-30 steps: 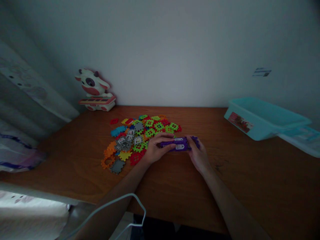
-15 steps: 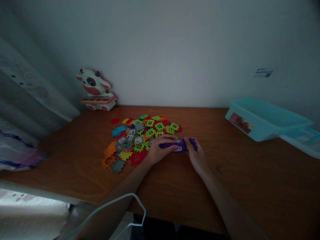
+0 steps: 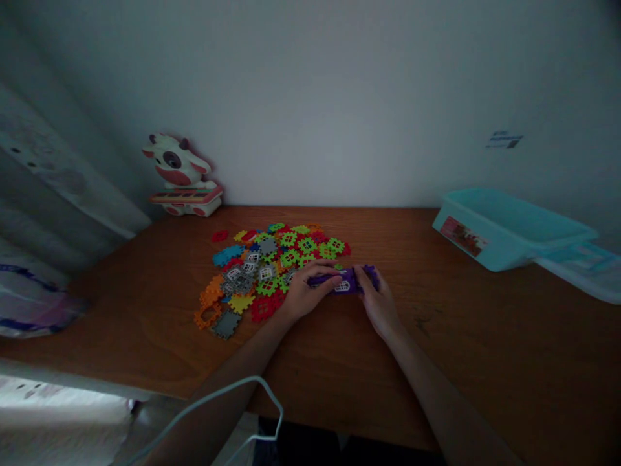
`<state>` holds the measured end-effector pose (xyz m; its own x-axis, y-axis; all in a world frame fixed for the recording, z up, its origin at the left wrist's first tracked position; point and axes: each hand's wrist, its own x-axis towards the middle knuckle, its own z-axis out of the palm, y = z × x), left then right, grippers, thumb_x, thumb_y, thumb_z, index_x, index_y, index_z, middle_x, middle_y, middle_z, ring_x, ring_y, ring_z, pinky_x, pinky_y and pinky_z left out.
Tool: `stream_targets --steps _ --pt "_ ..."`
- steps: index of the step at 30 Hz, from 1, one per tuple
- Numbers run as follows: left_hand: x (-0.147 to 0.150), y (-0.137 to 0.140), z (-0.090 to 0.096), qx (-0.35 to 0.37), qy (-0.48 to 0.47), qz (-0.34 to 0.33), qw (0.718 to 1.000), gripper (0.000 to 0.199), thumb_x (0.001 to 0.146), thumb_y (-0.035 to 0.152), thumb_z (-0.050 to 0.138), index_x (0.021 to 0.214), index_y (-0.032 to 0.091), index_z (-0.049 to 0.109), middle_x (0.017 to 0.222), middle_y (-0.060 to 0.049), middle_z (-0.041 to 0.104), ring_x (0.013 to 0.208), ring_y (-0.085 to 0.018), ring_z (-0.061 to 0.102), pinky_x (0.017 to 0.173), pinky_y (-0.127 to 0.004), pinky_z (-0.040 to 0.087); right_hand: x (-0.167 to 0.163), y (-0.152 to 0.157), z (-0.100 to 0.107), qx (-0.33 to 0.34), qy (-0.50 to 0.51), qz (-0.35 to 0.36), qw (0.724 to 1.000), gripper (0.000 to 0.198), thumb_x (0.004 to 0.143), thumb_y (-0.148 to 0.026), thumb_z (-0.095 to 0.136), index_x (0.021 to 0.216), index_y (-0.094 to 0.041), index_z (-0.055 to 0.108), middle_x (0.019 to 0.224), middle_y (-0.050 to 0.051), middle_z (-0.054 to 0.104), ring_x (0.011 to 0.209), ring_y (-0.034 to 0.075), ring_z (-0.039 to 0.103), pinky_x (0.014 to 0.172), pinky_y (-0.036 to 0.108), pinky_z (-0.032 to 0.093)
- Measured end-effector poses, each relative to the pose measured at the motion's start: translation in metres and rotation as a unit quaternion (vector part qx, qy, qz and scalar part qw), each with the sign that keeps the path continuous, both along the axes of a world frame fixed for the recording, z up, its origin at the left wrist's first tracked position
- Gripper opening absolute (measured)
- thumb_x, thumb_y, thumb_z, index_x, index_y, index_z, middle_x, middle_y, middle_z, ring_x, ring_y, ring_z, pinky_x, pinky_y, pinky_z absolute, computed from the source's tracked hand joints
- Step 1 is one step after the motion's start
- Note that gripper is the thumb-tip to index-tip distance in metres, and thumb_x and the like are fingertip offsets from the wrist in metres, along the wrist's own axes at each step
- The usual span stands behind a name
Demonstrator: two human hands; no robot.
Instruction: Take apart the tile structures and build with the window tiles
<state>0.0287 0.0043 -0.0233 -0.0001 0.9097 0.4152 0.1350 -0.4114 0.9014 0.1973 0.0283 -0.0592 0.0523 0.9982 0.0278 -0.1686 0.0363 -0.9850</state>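
Both hands grip a row of purple interlocking toy panels (image 3: 344,283) with white window frames, just above the wooden tabletop. My left hand (image 3: 310,288) pinches its left end between thumb and fingers. At the right end, my right hand (image 3: 376,301) is closed on it, the thumb lying over the top face. My fingers hide parts of the purple panels, so I cannot tell how many are joined. Immediately left of my left hand spreads a pile of notched plastic panels (image 3: 266,304) in green, red, grey, orange, yellow and blue.
A toy cow with a keyboard (image 3: 187,194) stands at the back left against the wall. On the right sits a turquoise plastic bin (image 3: 509,249), with a translucent lid (image 3: 582,272) by it. A pale cable (image 3: 233,386) loops across the lower foreground. Curtains (image 3: 58,175) hang at the left.
The view has shifted slightly. Both hands keep their hold on the purple panels, with only small movements of the fingers and of the panels' tilt.
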Motion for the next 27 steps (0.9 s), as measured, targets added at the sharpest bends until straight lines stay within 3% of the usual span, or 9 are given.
stream_targets --steps 6,12,17,21,27 --pt "0.003 0.003 -0.003 -0.124 -0.103 -0.021 0.987 0.031 0.081 0.038 0.076 0.108 0.024 0.073 0.110 -0.008 0.074 0.100 -0.022 0.068 0.089 -0.031 0.052 -0.003 0.000 0.009 -0.009 0.130 0.042 0.991 0.039 0.078 -0.055 0.073 0.102 -0.026 0.063 0.105 0.005 0.073 0.089 0.024 0.070 0.066 0.035 0.058" --pt "0.003 0.003 -0.016 -0.159 -0.041 -0.081 0.983 0.043 0.088 0.045 0.065 0.123 0.020 0.062 0.119 -0.007 0.070 0.108 -0.024 0.064 0.096 -0.036 0.050 -0.001 0.001 0.017 -0.018 0.182 0.011 0.983 0.048 0.071 -0.052 0.081 0.105 -0.026 0.060 0.090 -0.001 0.074 0.077 0.018 0.070 0.065 0.030 0.054" --pt "0.004 0.003 -0.022 -0.161 -0.023 -0.099 0.982 0.056 0.084 0.044 0.070 0.132 0.020 0.053 0.134 -0.012 0.061 0.118 -0.026 0.059 0.098 -0.040 0.050 0.002 0.001 0.017 -0.035 0.178 0.004 0.983 0.049 0.069 -0.053 0.081 0.104 -0.025 0.063 0.087 -0.001 0.075 0.071 0.017 0.068 0.063 0.028 0.051" --pt "0.005 0.000 -0.019 -0.158 -0.003 -0.108 0.981 0.062 0.081 0.043 0.073 0.134 0.021 0.049 0.130 -0.013 0.062 0.114 -0.027 0.061 0.092 -0.041 0.053 0.003 0.003 0.016 -0.032 0.149 0.008 0.988 0.047 0.073 -0.057 0.075 0.105 -0.024 0.067 0.096 0.003 0.076 0.082 0.021 0.070 0.065 0.030 0.051" --pt "0.008 -0.002 -0.021 -0.138 0.015 -0.134 0.981 0.067 0.077 0.037 0.078 0.135 0.022 0.047 0.127 -0.012 0.063 0.115 -0.027 0.061 0.099 -0.044 0.049 0.003 0.007 0.007 0.004 0.132 0.012 0.991 0.038 0.082 -0.053 0.068 0.106 -0.023 0.072 0.110 0.004 0.075 0.104 0.025 0.068 0.086 0.035 0.052"
